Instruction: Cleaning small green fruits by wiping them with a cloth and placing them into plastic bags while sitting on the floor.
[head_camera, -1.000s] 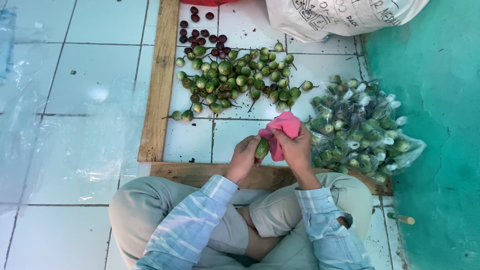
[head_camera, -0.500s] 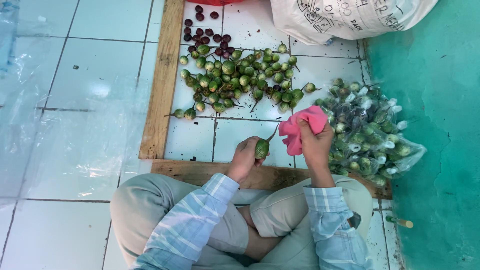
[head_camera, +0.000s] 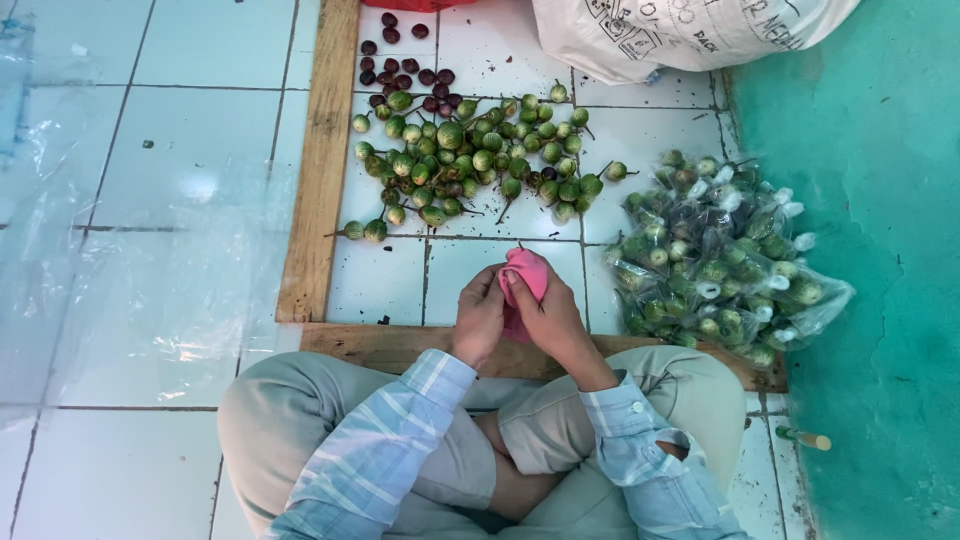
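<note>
I sit cross-legged on the tiled floor with both hands together in front of my knees. My right hand grips a pink cloth and presses it over something held in my left hand. Only a thin stem sticks out above the cloth; the small green eggplant seen earlier is hidden under it. A pile of small round green eggplants lies on the tiles just beyond my hands, with several dark purple ones behind it.
Wooden planks frame the pile on the left and along the near side. Clear bags filled with green eggplants lie at right beside a teal surface. A white sack sits at the top. Clear plastic sheeting covers the tiles at left.
Half a second ago my right hand held the cloth away to the right, leaving the eggplant bare in my left hand. The hands have come together and the cloth covers the eggplant.
</note>
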